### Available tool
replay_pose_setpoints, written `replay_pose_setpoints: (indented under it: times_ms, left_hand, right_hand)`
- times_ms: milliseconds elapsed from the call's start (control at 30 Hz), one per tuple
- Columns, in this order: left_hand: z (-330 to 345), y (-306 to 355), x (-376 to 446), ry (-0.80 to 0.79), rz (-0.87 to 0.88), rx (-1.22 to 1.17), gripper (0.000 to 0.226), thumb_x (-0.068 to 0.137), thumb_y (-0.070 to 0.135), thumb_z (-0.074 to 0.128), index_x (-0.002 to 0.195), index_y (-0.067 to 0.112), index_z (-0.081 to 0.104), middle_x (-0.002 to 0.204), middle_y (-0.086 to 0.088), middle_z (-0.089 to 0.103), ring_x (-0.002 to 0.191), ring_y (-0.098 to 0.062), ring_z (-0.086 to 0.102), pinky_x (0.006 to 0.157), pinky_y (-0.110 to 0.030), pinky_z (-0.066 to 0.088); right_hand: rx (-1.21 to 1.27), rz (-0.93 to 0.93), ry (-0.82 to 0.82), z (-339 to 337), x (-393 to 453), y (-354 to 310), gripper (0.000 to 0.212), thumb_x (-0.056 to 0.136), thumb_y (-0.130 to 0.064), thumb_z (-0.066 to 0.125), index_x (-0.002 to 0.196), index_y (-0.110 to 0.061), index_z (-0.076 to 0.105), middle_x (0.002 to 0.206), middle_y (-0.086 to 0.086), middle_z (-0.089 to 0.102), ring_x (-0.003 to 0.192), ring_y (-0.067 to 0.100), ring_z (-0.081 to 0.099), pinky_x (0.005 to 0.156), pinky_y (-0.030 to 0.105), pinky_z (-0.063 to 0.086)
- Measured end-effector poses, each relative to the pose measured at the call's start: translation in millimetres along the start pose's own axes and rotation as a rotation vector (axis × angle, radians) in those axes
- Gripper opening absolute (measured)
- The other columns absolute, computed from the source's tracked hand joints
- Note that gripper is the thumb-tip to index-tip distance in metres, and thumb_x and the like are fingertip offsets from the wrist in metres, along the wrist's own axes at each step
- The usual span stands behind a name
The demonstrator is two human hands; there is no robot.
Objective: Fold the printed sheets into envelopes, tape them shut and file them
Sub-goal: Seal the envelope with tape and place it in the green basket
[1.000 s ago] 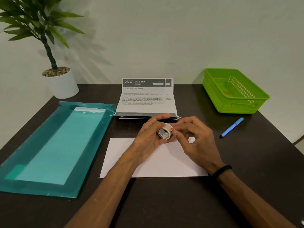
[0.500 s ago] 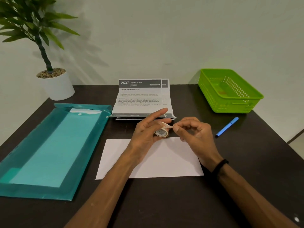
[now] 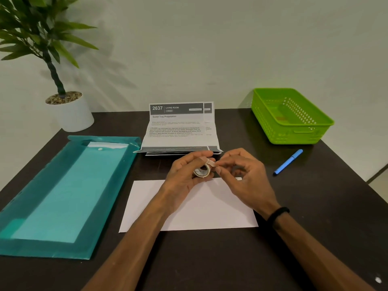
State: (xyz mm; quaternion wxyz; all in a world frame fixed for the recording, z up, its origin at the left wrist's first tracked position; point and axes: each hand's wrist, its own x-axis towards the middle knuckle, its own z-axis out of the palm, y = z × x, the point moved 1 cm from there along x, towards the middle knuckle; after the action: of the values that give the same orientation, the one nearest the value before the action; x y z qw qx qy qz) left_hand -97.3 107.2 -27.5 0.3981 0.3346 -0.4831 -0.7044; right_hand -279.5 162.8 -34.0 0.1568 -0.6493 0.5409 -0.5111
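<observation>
Tape end now peeled: left hand (image 3: pixel 184 175) grips tape roll (image 3: pixel 202 171), right hand (image 3: pixel 241 171) pinches end

Centre: the folded sheet (image 3: pixel 189 206) lay flat on the worktop (image 3: pixel 315 206).
Behind it: the printed sheets (image 3: pixel 178 127) stood stacked.
Left: the folder (image 3: pixel 63 192); the plant pot (image 3: pixel 71 114) behind it.
Right: the basket (image 3: pixel 289 116) at the back; the pen (image 3: pixel 288 162) before it.
</observation>
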Motion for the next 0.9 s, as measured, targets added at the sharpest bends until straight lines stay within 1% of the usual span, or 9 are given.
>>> replay_pose_setpoints:
  times_ms: [200, 300, 367, 433, 533, 600, 733, 800, 900]
  left_hand:
    - [-1.2, 0.1, 1.0, -0.009, -0.013, -0.005, 0.03, 0.098, 0.001, 0.059, 0.126, 0.007, 0.069, 0.122, -0.02, 0.072, 0.119, -0.035, 0.069, 0.107, -0.051, 0.052]
    - [-1.1, 0.5, 0.4, -0.009, -0.014, -0.023, 0.028, 0.1, 0.006, 0.058, 0.127, 0.005, 0.068, 0.123, -0.021, 0.071, 0.121, -0.035, 0.067, 0.106, -0.05, 0.054]
    - [-0.4, 1.0, 0.1, 0.001, -0.015, -0.026, 0.026, 0.101, 0.009, 0.06, 0.125, 0.005, 0.069, 0.122, -0.02, 0.072, 0.12, -0.035, 0.068, 0.104, -0.049, 0.055]
    - [-0.1, 0.9, 0.3, 0.015, -0.017, -0.022, 0.023, 0.101, 0.008, 0.06, 0.121, 0.006, 0.071, 0.12, -0.018, 0.074, 0.118, -0.034, 0.069, 0.102, -0.049, 0.056]
    - [0.4, 1.4, 0.1, 0.012, -0.019, -0.04, 0.022, 0.101, 0.005, 0.056, 0.117, 0.007, 0.072, 0.118, -0.018, 0.074, 0.113, -0.032, 0.071, 0.093, -0.042, 0.06]
    - [0.9, 2.1, -0.5, 0.008, -0.024, -0.047, 0.022, 0.101, 0.004, 0.055, 0.116, 0.006, 0.071, 0.117, -0.018, 0.074, 0.108, -0.03, 0.073, 0.089, -0.038, 0.061]
    - [1.0, 1.3, 0.2, 0.01, -0.027, -0.026, 0.024, 0.1, 0.001, 0.055, 0.117, 0.005, 0.071, 0.117, -0.017, 0.075, 0.11, -0.031, 0.073, 0.09, -0.04, 0.061]
    - [0.6, 1.5, 0.6, 0.015, -0.027, -0.016, 0.025, 0.099, -0.001, 0.055, 0.116, 0.005, 0.071, 0.117, -0.016, 0.075, 0.111, -0.031, 0.072, 0.09, -0.04, 0.061]
    - [1.2, 2.5, 0.3, 0.007, -0.026, -0.02, 0.026, 0.098, -0.002, 0.055, 0.118, 0.005, 0.071, 0.118, -0.017, 0.075, 0.113, -0.031, 0.072, 0.094, -0.042, 0.06]
  right_hand:
    - [0.0, -0.007, 0.027, -1.1, -0.2, -1.5, 0.011, 0.089, -0.021, 0.081, 0.099, -0.019, 0.079, 0.104, -0.006, 0.067, 0.084, 0.018, 0.067, 0.067, 0.026, 0.06]
    - [-0.047, -0.054, 0.019, -0.4, -0.4, -3.3, 0.015, 0.088, -0.029, 0.079, 0.1, -0.019, 0.079, 0.104, -0.007, 0.066, 0.083, 0.017, 0.066, 0.065, 0.02, 0.056]
    - [-0.072, -0.079, 0.012, 0.2, -0.7, -3.5, 0.015, 0.088, -0.027, 0.079, 0.101, -0.018, 0.079, 0.104, -0.006, 0.065, 0.083, 0.016, 0.065, 0.065, 0.017, 0.055]
    - [-0.088, -0.099, 0.009, 0.7, -1.3, -3.0, 0.015, 0.089, -0.02, 0.081, 0.102, -0.016, 0.079, 0.104, -0.005, 0.066, 0.081, 0.016, 0.065, 0.063, 0.02, 0.056]
    - [-0.087, -0.12, -0.007, 1.5, -1.4, -3.0, 0.018, 0.089, -0.021, 0.082, 0.106, -0.017, 0.079, 0.104, -0.005, 0.065, 0.077, 0.018, 0.065, 0.062, 0.026, 0.058]
    - [-0.089, -0.127, -0.018, 2.2, -1.3, -2.4, 0.019, 0.088, -0.02, 0.083, 0.106, -0.015, 0.08, 0.104, -0.005, 0.065, 0.077, 0.017, 0.064, 0.062, 0.025, 0.058]
    - [-0.086, -0.135, -0.017, 1.9, -1.7, -2.1, 0.016, 0.089, -0.022, 0.082, 0.103, -0.014, 0.081, 0.103, -0.004, 0.067, 0.077, 0.014, 0.065, 0.064, 0.018, 0.053]
    - [-0.059, -0.121, -0.009, 1.9, -1.2, -2.5, 0.017, 0.09, -0.026, 0.08, 0.101, -0.013, 0.081, 0.102, -0.005, 0.068, 0.078, 0.016, 0.066, 0.064, 0.02, 0.054]
    - [-0.009, -0.076, -0.003, 1.2, -0.3, -2.1, 0.015, 0.09, -0.027, 0.08, 0.098, -0.014, 0.081, 0.101, -0.005, 0.069, 0.081, 0.019, 0.068, 0.065, 0.033, 0.059]
